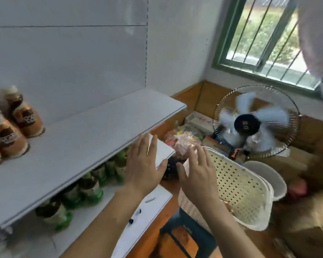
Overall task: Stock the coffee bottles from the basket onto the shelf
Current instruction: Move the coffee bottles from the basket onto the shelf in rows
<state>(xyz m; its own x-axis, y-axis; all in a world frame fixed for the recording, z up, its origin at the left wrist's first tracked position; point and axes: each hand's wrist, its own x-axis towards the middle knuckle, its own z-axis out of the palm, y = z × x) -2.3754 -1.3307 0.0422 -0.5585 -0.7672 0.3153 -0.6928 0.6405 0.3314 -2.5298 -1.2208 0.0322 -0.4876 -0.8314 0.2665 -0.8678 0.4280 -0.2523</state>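
Several brown coffee bottles with white caps stand at the left end of the white shelf. A cream perforated basket sits low at the right, on a blue stool; my right arm hides most of its inside. My left hand hovers open, palm down, just past the shelf's front edge. My right hand is open too, fingers spread, above the basket's left rim. Neither hand holds a bottle.
Green-labelled bottles fill the lower shelf. A running fan stands behind the basket, with a white bucket, packaged goods and cardboard boxes around it. Another person's leg shows by the barred window.
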